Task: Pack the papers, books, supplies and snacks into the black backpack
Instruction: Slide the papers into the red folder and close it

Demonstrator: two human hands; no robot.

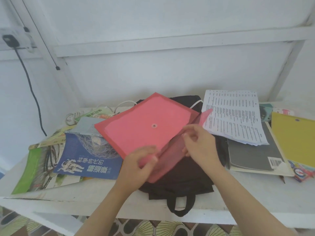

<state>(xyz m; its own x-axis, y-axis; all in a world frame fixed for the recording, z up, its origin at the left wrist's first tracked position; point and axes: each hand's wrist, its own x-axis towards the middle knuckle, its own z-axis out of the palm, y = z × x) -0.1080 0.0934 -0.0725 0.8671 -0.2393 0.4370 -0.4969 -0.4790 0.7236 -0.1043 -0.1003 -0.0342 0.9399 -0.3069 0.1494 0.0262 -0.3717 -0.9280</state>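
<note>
Both hands work a red snap folder (144,123) over the black backpack (180,174) on the worktop: left hand (138,160) pinches its near edge, right hand (199,142) lifts the flap. Holding the mouth wide should ease loading the printed papers (233,116) at right.

Both bare forearms reach up from the lower edge and converge toward the middle. The left hand (139,160) is curled, fingers pinched closed, palm turned right. The right hand (198,143) sits slightly higher, fingers bent and pinching, close beside the left.
</note>
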